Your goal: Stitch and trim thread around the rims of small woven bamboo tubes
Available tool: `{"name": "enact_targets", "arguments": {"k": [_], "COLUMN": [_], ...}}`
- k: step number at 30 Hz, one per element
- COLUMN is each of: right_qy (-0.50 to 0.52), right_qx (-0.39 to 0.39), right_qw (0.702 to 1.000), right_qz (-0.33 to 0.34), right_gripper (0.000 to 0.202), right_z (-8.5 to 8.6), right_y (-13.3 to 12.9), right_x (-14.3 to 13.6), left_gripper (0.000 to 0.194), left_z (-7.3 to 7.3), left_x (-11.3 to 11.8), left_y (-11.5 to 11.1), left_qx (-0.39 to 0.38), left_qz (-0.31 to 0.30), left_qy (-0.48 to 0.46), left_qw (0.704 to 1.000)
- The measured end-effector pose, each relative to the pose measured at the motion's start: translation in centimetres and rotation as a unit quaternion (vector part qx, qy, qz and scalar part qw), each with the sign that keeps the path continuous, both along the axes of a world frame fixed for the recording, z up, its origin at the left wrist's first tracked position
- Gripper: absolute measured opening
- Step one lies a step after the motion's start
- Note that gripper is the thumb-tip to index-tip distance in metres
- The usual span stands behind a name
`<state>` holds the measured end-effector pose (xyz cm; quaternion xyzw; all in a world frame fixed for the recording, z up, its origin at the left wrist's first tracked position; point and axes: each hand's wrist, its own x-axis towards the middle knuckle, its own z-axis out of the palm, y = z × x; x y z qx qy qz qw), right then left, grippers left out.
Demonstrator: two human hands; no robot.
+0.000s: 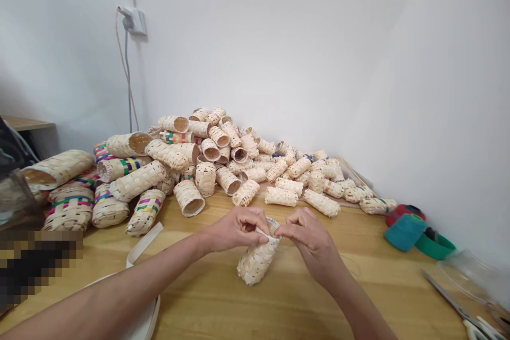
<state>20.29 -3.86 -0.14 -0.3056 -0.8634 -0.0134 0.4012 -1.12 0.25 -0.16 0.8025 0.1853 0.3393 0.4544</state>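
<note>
A small woven basket of pale strips stands tilted on the wooden table, its open rim uppermost. Fingers of my left hand are closed on the left side of that rim. At the rim's right edge, my right hand has its thumb and index finger pinched together; whatever they hold is too small to make out. A thin thread lies faintly on the table to the right of my right hand.
Many woven baskets are piled against the wall. At the right are a teal thread spool, a green ring, scissors and a clear plastic container. A coiled pale strip lies under my left forearm.
</note>
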Motion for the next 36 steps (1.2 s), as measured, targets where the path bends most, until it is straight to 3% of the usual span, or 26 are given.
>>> {"name": "enact_targets", "arguments": {"k": [11,21,36], "right_qy": [-0.006,-0.036,-0.018], "right_qx": [-0.012,-0.027,-0.058], "right_qw": [1.0,0.999,0.998], "right_qz": [0.015,0.027,0.034], "right_gripper": [0.026,0.03,0.027], "right_z": [0.3,1.1,1.0], "right_y": [-0.2,-1.1,-1.0], "right_x": [0.1,0.0,0.0], "left_gripper": [0.019,0.014,0.019], "left_z": [0.1,0.0,1.1], "left_x": [0.0,0.0,-0.2], "left_y": [-0.1,-0.2,-0.2], "left_qx": [0.011,0.036,0.074], "left_qz": [-0.016,-0.072,-0.093], "left_qy": [0.009,0.019,0.041], "left_qw": [1.0,0.997,0.992]}}
